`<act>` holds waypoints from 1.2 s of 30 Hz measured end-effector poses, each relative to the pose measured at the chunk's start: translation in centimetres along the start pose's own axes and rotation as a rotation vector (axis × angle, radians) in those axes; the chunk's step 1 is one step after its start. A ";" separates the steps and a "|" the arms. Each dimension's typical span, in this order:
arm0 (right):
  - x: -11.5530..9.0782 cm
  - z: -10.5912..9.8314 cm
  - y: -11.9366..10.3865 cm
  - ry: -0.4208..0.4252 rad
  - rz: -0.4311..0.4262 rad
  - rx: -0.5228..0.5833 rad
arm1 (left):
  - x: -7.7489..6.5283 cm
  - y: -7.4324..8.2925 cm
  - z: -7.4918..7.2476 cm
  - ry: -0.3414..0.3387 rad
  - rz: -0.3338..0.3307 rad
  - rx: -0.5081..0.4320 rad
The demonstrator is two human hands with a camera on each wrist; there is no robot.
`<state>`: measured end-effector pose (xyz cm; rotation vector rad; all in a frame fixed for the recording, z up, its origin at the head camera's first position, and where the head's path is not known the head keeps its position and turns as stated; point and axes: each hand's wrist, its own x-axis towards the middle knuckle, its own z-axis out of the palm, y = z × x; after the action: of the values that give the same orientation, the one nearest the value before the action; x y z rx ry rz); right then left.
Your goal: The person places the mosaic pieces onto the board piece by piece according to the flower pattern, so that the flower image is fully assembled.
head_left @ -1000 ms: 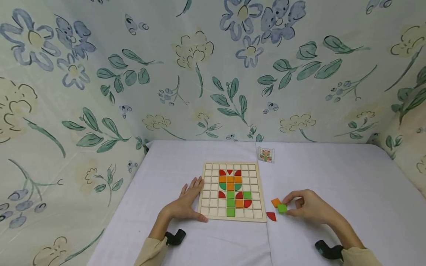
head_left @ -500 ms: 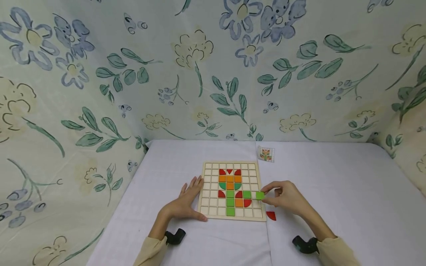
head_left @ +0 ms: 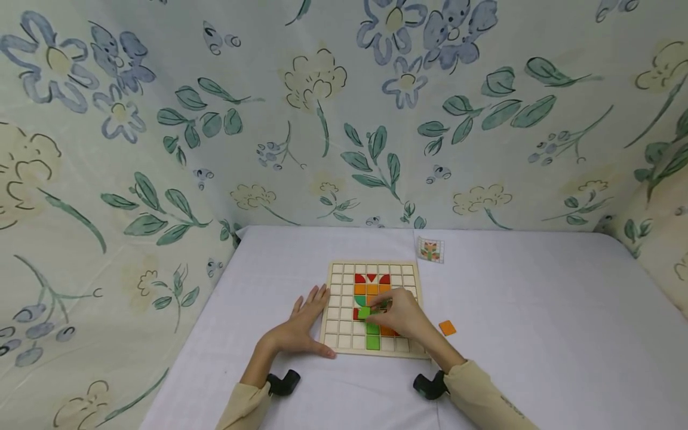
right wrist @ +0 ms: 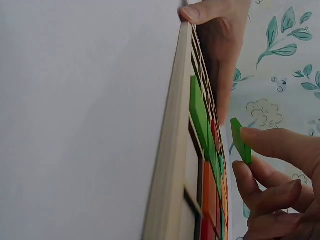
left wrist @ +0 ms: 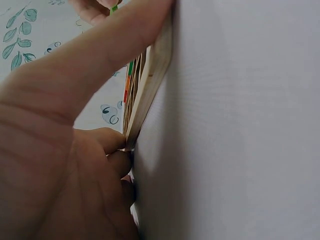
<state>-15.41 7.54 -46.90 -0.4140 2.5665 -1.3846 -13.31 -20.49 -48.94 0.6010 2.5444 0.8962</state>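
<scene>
A wooden grid board (head_left: 338, 351) on the table holds red, orange and green tiles in a flower-like pattern. My left hand (head_left: 295, 328) rests at its left side, fingers spread, thumb at the near left corner. Over the board, my right hand (head_left: 400, 313) pinches a green square tile (head_left: 364, 313) between thumb and fingers. In the right wrist view that green tile (right wrist: 241, 141) is tilted and raised above the board's surface. It overlaps a red piece (head_left: 355, 314) left of the green column in the head view. The right hand hides several tiles on the board's right half.
A loose orange square tile (head_left: 447, 328) lies right of the board. Behind the board's far right corner lies a small picture card (head_left: 430, 249) with a similar flower pattern. Flowered cloth (head_left: 344, 119) hangs behind the white-covered table (head_left: 537, 298).
My right hand has picked the green tile up from beside the loose pieces and carried it left over the board. The red quarter-round piece is now behind my forearm. My left hand stays put.
</scene>
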 end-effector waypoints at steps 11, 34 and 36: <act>1.4 2.7 -1.1 0.005 -0.015 -0.065 | -0.1 0.2 -0.1 -0.007 0.011 -0.008; 1.7 3.5 -1.4 0.023 0.010 -0.049 | -0.1 -0.2 0.0 -0.005 0.020 -0.008; 1.7 3.6 -1.4 0.026 0.015 -0.045 | 0.0 -0.2 0.0 -0.004 0.017 -0.004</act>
<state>-15.73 3.43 -47.69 -0.3862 2.6200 -1.3380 -13.33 -20.61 -49.07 0.6237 2.5372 0.9051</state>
